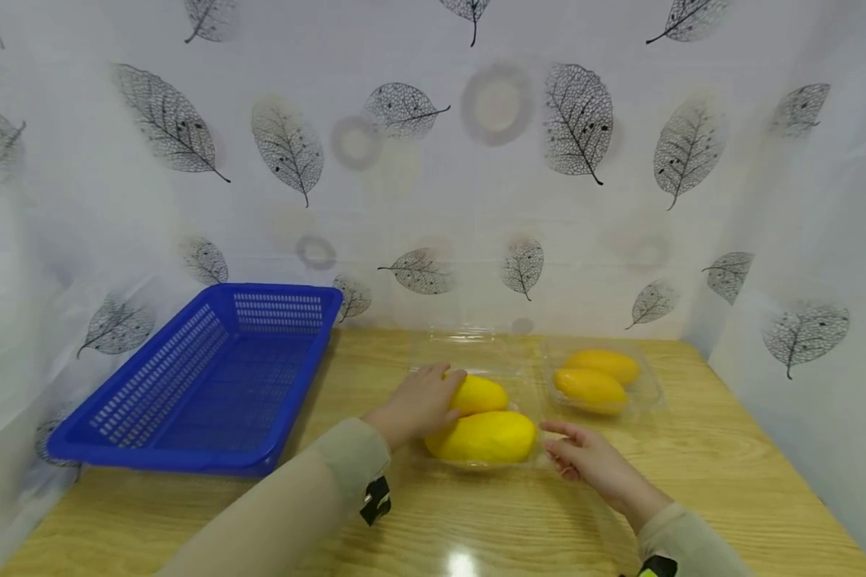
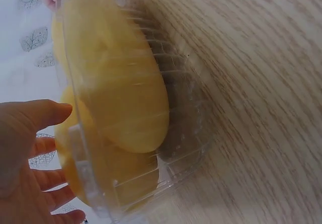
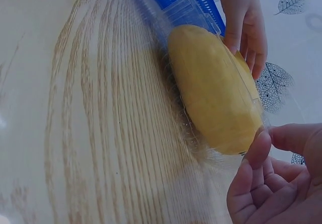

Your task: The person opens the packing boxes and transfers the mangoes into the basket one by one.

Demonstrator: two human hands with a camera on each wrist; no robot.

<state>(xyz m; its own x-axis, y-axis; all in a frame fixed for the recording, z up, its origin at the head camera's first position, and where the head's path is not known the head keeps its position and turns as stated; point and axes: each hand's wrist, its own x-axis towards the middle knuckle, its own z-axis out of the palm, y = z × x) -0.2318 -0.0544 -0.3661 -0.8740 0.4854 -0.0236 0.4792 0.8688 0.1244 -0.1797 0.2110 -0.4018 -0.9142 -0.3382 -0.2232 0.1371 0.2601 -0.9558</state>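
Note:
Two yellow mangoes lie in a clear plastic clamshell box (image 1: pixel 413 458), its lid (image 1: pixel 469 346) folded open toward the wall. My left hand (image 1: pixel 418 401) is at the left end of the rear mango (image 1: pixel 482 395), fingers loosely spread and nearly straight; its thumb (image 2: pixel 58 114) shows right at the fruit in the left wrist view. The front mango (image 1: pixel 483 437) lies nearer me, seen through the box wall in the left wrist view. At the box's right edge, my right hand (image 1: pixel 588 465) pinches the rim between thumb and forefinger (image 3: pixel 259 148), other fingers curled.
A second clear box (image 1: pixel 649 389) with two orange-yellow mangoes (image 1: pixel 592 390) stands at the back right. On the left is a large blue slotted basket (image 1: pixel 289 433). A leaf-patterned curtain (image 1: pixel 433 200) hangs behind the wooden table (image 1: pixel 433 529).

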